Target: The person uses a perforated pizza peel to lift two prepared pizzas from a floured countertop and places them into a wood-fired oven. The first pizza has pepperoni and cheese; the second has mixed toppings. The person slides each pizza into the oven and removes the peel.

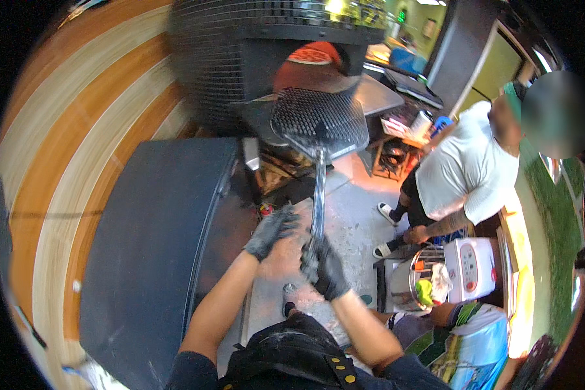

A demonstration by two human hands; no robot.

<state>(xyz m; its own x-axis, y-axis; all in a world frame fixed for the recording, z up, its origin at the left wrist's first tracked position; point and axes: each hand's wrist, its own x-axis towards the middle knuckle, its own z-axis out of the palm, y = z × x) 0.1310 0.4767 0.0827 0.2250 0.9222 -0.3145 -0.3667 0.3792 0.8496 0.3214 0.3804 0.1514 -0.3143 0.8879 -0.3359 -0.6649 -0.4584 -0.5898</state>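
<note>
My right hand [325, 267], in a black glove, grips the metal handle of a perforated pizza peel [320, 119]. The peel's head points away from me, level with the front of a dark-tiled oven [204, 63]. Nothing lies on the perforated blade that I can see. My left hand [274, 231], also gloved in black, is off the handle to its left, with fingers stretched and slightly apart. Beyond the blade, the oven mouth [304, 73] glows orange; a pale, round-edged patch inside it is too blurred to name.
A dark countertop [151, 229] runs along my left. On the right stands a person in a white shirt [468, 165]; another person in patterned clothing [460, 346] is close by my right arm. A white machine with a control panel [469, 269] adjoins a metal bowl [403, 287].
</note>
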